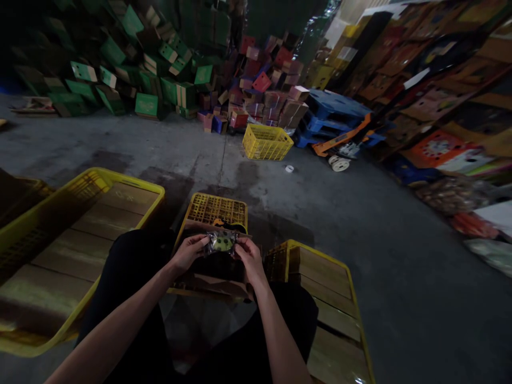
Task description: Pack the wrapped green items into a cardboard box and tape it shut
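Left hand (pixel 190 251) and right hand (pixel 249 256) are pinching film-wrapped green packet (pixel 222 244). At its one o'clock, yellow crate (pixel 265 149) is standing.

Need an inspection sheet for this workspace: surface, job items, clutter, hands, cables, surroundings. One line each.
Surface: grey floor, darker patches.
Job items: wrapped packet with green showing, over an open cardboard box; contents too dark to tell.
Clutter: white ring-shaped object on the floor.
Hands: left hand and right hand each grip one end of the packet.
Cables: nothing seen.
Surroundings: heaped green boxes, blue pallets, orange pallet jack.
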Demonstrator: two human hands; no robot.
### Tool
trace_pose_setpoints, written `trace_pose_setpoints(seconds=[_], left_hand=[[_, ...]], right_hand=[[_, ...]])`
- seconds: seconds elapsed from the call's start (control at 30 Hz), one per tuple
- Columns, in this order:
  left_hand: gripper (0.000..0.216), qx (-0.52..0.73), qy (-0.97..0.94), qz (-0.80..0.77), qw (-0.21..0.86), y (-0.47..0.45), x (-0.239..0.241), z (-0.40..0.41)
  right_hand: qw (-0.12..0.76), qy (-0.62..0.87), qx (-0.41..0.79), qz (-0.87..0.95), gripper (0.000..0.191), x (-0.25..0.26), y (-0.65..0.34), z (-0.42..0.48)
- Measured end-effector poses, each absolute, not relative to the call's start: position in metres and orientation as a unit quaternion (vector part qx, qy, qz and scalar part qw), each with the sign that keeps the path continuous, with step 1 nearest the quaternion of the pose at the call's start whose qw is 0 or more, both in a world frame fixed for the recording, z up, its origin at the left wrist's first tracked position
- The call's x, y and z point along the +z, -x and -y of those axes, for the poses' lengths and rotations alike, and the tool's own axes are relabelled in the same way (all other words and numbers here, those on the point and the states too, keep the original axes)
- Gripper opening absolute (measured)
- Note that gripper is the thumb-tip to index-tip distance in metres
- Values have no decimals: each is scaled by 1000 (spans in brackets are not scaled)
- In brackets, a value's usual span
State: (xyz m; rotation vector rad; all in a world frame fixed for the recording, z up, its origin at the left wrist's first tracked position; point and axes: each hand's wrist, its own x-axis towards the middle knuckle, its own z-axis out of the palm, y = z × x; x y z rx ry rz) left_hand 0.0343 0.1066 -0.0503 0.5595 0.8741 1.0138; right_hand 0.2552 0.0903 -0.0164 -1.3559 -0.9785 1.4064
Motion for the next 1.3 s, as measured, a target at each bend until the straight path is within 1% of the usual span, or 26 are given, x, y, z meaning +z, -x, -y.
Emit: trace_pose_setpoints(seconds=[0.33, 0.6, 0.77, 1.17, 1.3], left_hand=[[31, 496, -247, -382, 739, -36, -46, -107], [35, 488, -259, -376, 744, -35, -49, -107], [35, 481, -265, -367, 751, -34, -42, -105], [33, 480, -261, -364, 754, -35, -42, -104], [36, 484, -267, -360, 751, -37, -43, -104]], right_hand=[[469, 539, 553, 428, 18, -17, -255, -90], [480, 556, 552, 394, 19, -19, -257, -91], [477, 570, 547, 384, 18, -21, -257, -92], [480, 573, 548, 375, 24, -25, -259, -93], [490, 564, 546, 379, 25, -26, -260, -93]])
